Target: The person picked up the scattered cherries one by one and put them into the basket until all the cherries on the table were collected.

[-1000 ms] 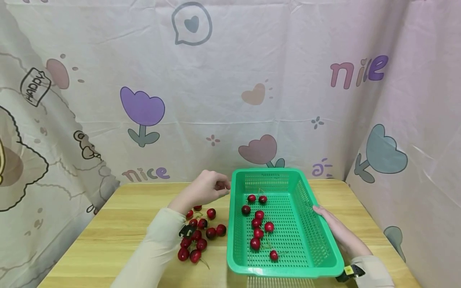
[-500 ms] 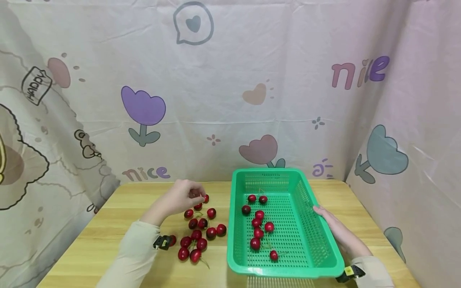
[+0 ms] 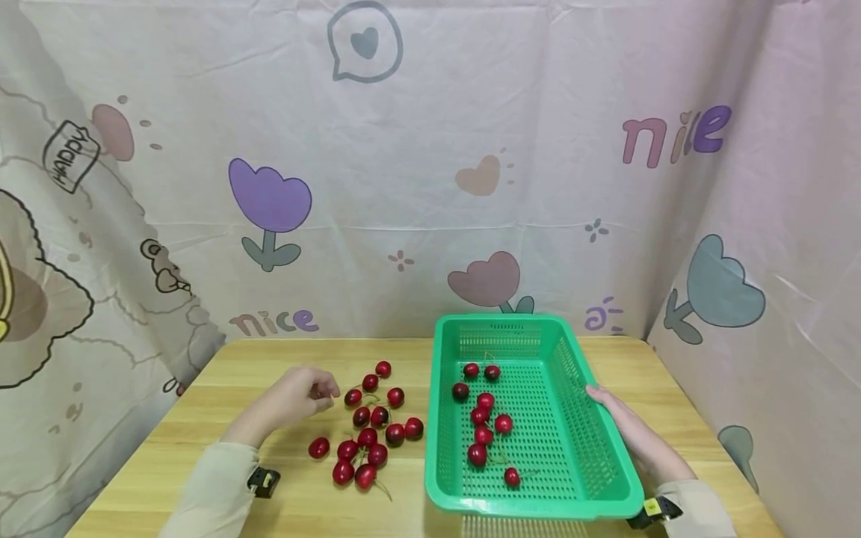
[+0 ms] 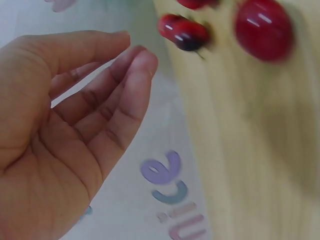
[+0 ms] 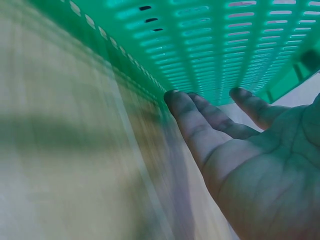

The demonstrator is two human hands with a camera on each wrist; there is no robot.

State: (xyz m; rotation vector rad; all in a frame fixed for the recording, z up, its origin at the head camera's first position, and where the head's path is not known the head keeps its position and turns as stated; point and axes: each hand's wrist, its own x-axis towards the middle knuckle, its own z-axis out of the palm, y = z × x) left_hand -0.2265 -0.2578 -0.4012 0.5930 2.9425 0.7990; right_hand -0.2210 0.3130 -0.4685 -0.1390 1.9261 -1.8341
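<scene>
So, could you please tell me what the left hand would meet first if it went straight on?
The left hand would probably meet the nearest cherry, just to its right in the head view, though its height is unclear and it might pass over.

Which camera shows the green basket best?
The head view, since it shows nearly all of the green plastic basket, with cherries inside. The right wrist view has only a close-up slotted part, beside the right hand; the left wrist view, none.
</scene>
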